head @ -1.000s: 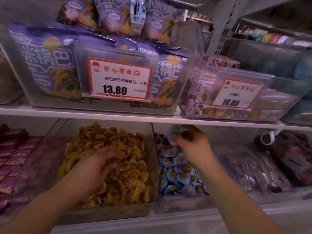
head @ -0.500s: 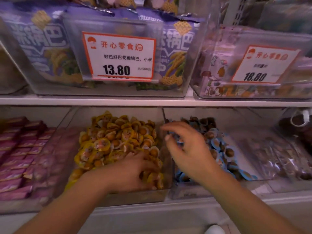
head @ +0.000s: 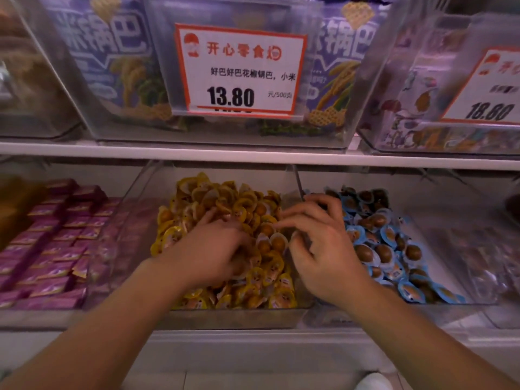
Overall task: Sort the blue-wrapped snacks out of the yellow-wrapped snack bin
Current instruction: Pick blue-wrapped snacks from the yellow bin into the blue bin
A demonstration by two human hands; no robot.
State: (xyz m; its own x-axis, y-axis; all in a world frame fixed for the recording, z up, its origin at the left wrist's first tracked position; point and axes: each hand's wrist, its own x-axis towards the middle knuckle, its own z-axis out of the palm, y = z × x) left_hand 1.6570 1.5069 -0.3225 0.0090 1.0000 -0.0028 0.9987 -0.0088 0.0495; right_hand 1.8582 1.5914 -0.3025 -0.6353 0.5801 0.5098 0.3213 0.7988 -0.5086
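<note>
Dim violet-tinted light, soft motion blur, curved edges

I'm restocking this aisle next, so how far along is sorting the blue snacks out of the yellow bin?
Done: the visible top of the yellow-wrapped snack bin shows only yellow wrappers, and the blue-wrapped snacks sit in the bin beside it. In hand: the left hand rests on the yellow pile, and the right hand hovers at the divider holding nothing visible. Left: checking under the surface, which is hidden.

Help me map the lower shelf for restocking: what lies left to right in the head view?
Purple packets → yellow snacks → blue snacks → clear-wrapped dark snacks.
</note>
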